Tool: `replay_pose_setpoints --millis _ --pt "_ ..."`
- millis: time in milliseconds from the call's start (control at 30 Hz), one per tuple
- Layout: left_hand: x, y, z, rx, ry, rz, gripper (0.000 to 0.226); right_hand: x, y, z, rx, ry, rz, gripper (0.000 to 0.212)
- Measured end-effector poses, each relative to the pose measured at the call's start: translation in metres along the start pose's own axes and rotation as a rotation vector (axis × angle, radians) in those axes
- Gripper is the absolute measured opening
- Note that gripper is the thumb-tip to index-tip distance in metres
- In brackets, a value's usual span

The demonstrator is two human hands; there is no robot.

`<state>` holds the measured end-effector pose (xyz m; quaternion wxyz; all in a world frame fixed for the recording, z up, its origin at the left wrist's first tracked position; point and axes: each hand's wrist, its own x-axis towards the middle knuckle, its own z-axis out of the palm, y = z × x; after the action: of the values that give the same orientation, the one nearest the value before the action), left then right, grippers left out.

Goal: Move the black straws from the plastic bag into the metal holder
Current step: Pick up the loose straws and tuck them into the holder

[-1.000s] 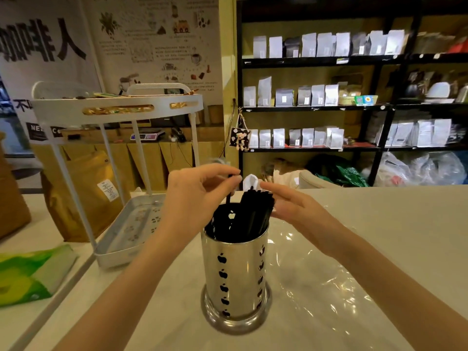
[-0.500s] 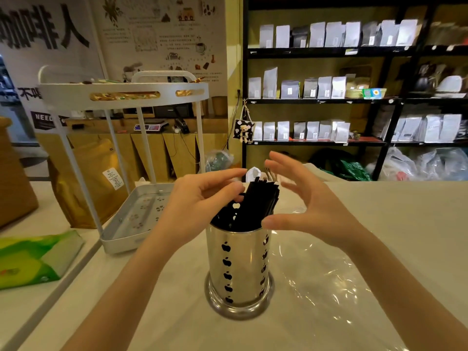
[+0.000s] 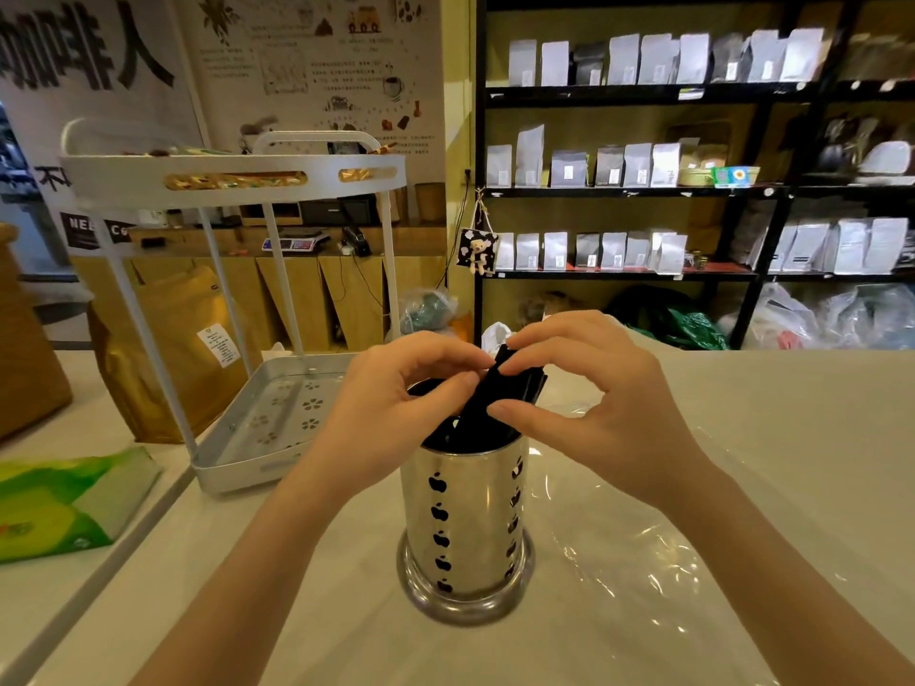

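Observation:
A shiny metal holder [image 3: 465, 517] with apple-shaped cut-outs stands on the white counter, in the middle of the head view. A bundle of black straws [image 3: 500, 403] leans in it, tops tilted to the right. My left hand [image 3: 391, 413] pinches the straws from the left just above the rim. From the right, my right hand [image 3: 594, 408] pinches the same bundle between thumb and fingers. The clear plastic bag [image 3: 638, 552] lies flat on the counter to the right of the holder, under my right forearm.
A white two-tier rack [image 3: 257, 428] stands at the left, its lower tray close to the holder. A green packet [image 3: 64, 502] lies on the lower surface at far left, a brown paper bag [image 3: 163, 349] behind the rack. Shelves of pouches [image 3: 638, 165] fill the background.
My right hand, open with fingers spread half a second ago, has closed on the straw tops. My left hand has shifted to pinch the bundle too. The camera has tilted slightly.

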<state>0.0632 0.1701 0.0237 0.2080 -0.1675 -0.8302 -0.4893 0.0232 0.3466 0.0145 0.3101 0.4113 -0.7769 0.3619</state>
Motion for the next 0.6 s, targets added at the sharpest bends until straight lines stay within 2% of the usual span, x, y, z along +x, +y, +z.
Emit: replay_pose_setpoints --millis 233,367,467,600 --pt "0.001 -0.001 -0.002 -0.048 -0.017 -0.026 0.02 0.002 -0.008 0.004 -0.255 0.043 -0.078 0.022" --pt "0.001 0.0 -0.004 -0.031 -0.053 0.003 0.016 0.003 -0.012 0.002 -0.129 0.04 0.014 0.021" --pt "0.0 0.0 -0.004 -0.011 -0.059 0.029 0.02 0.005 -0.015 0.0 0.025 0.037 0.168 0.006" --pt "-0.002 -0.001 0.0 0.048 -0.057 0.073 0.025 0.011 -0.019 -0.006 0.105 0.01 0.293 0.012"
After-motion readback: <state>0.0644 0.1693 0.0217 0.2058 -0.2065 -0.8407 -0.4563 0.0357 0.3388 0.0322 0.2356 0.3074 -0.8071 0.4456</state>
